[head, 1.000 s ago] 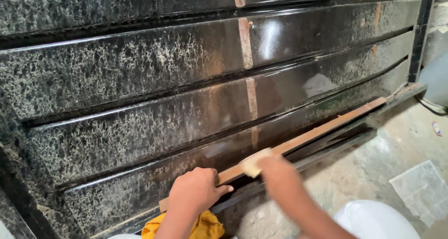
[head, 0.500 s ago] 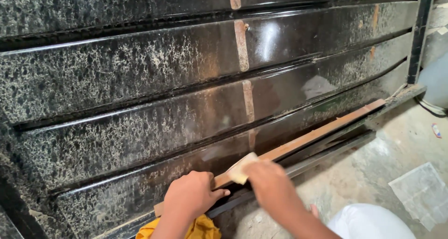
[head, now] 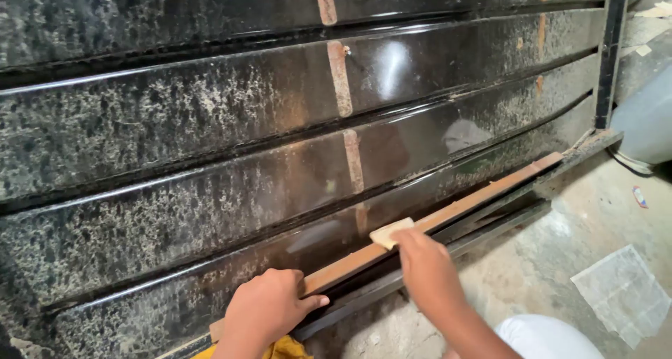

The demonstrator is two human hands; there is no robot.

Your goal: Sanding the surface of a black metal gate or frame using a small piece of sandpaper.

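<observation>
head view, looking down close at hands (head: 266,310), facing black panel (head: 210,135)

Passage behind is blocked by the black ribbed metal panel (head: 280,142). The wooden strip (head: 455,212) is pressed against its base. Open concrete floor (head: 560,240) is left at right, apart from a plastic sheet (head: 623,296).
</observation>
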